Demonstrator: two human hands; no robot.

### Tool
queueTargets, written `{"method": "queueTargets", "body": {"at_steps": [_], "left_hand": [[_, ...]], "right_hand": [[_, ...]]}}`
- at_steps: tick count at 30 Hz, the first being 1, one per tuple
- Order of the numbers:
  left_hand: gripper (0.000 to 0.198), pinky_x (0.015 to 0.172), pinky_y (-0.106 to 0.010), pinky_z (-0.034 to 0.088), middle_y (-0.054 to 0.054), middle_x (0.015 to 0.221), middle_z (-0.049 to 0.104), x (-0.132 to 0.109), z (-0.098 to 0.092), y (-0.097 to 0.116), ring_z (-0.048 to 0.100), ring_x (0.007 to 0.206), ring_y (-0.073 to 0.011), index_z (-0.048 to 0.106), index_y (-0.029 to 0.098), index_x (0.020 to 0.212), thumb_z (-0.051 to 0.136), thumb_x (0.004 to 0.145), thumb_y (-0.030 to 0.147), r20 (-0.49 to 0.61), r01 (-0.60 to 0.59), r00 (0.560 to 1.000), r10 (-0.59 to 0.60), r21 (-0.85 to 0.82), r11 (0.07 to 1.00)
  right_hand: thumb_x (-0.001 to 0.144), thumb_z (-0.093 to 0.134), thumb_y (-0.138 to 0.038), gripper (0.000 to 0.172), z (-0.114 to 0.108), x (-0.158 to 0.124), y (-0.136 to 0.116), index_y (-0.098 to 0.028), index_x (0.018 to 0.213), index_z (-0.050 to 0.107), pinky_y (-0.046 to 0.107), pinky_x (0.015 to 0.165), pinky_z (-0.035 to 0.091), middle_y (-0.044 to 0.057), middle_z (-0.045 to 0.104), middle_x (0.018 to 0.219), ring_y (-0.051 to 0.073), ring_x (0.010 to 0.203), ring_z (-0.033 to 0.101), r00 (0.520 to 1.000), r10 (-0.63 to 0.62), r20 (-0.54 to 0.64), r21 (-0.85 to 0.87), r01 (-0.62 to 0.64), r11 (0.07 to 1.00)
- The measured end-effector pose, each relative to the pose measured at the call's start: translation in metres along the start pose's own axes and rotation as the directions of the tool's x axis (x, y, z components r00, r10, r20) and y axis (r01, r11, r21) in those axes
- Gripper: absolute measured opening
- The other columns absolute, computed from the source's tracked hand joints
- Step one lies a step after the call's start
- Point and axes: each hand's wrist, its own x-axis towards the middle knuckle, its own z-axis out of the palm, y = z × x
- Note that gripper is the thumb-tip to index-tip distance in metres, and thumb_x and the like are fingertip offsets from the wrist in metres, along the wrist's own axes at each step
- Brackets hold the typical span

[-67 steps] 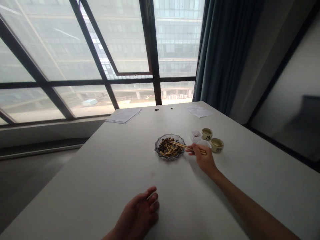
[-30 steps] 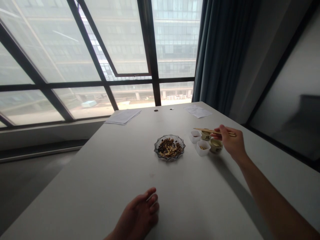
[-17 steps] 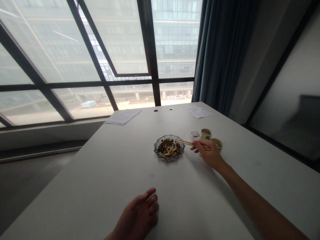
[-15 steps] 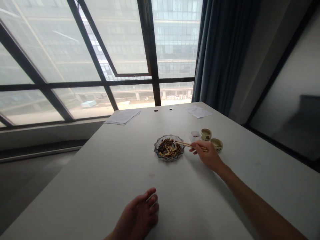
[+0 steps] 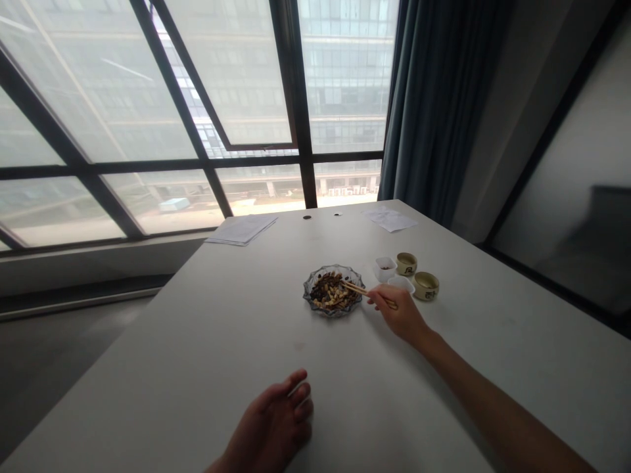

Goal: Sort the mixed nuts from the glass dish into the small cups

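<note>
My right hand (image 5: 401, 315) is closed around a pair of wooden chopsticks (image 5: 357, 288). Their tips reach into a scalloped glass dish (image 5: 309, 307), among a mix of brown, dark and pale pieces (image 5: 331, 294) that look like nuts and seeds. My left hand (image 5: 276, 424) rests on its side on the table nearer to me, fingers loosely bent and apart, holding nothing. Just beyond my right hand stand two small white cups, one (image 5: 385, 270) with a few reddish bits inside, the other (image 5: 401, 284) partly behind the hand.
Two greenish ceramic cups with dark characters, one farther (image 5: 407, 266) and one nearer (image 5: 426, 287), stand right of the white cups. Papers lie at the far left (image 5: 242, 230) and far right (image 5: 390, 219) of the white table (image 5: 197, 368). Windows and a dark curtain (image 5: 434, 112) rise behind.
My right hand has moved slightly left and toward me, bringing the chopsticks a little lower over the dish. The second white cup has come into sight. My left hand is still.
</note>
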Motion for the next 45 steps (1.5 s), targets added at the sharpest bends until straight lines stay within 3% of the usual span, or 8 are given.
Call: {"method": "queueTargets", "body": {"at_steps": [9,14,20,24,35,45], "left_hand": [[0.029,0.056,-0.025,0.037,0.001,0.077,0.060,0.000,0.000,-0.001,0.051,0.063,-0.0132,0.068,0.015,0.099,0.082,0.074,0.018,-0.005,0.000,1.000,0.000,0.005,1.000],[0.029,0.057,-0.025,0.037,0.001,0.078,0.060,0.001,-0.001,0.000,0.051,0.064,-0.0132,0.069,0.015,0.099,0.083,0.073,0.017,-0.002,0.002,1.000,-0.002,-0.003,1.000],[0.030,0.057,-0.025,0.036,0.001,0.077,0.060,-0.001,-0.001,0.000,0.050,0.064,-0.0129,0.070,0.015,0.099,0.084,0.073,0.018,0.005,0.010,1.000,-0.010,-0.001,1.000],[0.027,0.056,-0.024,0.036,0.001,0.077,0.060,-0.001,-0.002,0.000,0.050,0.063,-0.0127,0.070,0.015,0.098,0.083,0.074,0.017,0.006,0.008,1.000,-0.008,-0.005,1.000],[0.029,0.057,-0.025,0.038,0.001,0.078,0.060,0.001,-0.003,0.001,0.051,0.064,-0.0131,0.070,0.015,0.099,0.084,0.073,0.017,0.004,0.005,1.000,-0.005,-0.003,1.000],[0.030,0.056,-0.024,0.037,0.001,0.077,0.060,-0.001,0.001,-0.001,0.050,0.064,-0.0127,0.069,0.016,0.098,0.085,0.072,0.017,-0.013,0.002,1.000,-0.002,0.003,1.000]], "right_hand": [[0.101,0.053,-0.047,0.040,-0.003,0.002,0.001,-0.019,0.082,0.075,0.035,0.068,0.057,0.008,0.075,0.082,0.022,0.072,0.070,0.995,0.002,-0.099,0.031,0.001,1.000],[0.098,0.059,-0.049,0.037,-0.021,0.010,-0.007,-0.019,0.088,0.078,0.035,0.069,0.062,0.008,0.078,0.084,0.023,0.074,0.074,0.978,0.042,-0.204,0.110,-0.019,0.994],[0.092,0.066,-0.054,0.041,-0.064,0.023,-0.013,-0.015,0.088,0.078,0.034,0.066,0.063,0.010,0.078,0.079,0.024,0.069,0.076,0.881,0.149,-0.450,0.145,-0.093,0.985],[0.089,0.068,-0.058,0.047,-0.082,0.027,-0.005,-0.013,0.084,0.077,0.033,0.059,0.062,0.013,0.078,0.074,0.024,0.063,0.076,0.816,0.205,-0.540,0.132,-0.159,0.978],[0.087,0.068,-0.061,0.050,-0.087,0.027,-0.003,-0.013,0.082,0.077,0.032,0.055,0.061,0.013,0.076,0.070,0.025,0.058,0.074,0.815,0.252,-0.521,0.114,-0.226,0.967],[0.089,0.066,-0.059,0.047,-0.085,0.027,-0.002,-0.014,0.083,0.077,0.033,0.057,0.062,0.011,0.076,0.069,0.025,0.059,0.074,0.818,0.227,-0.528,0.101,-0.204,0.974]]}}
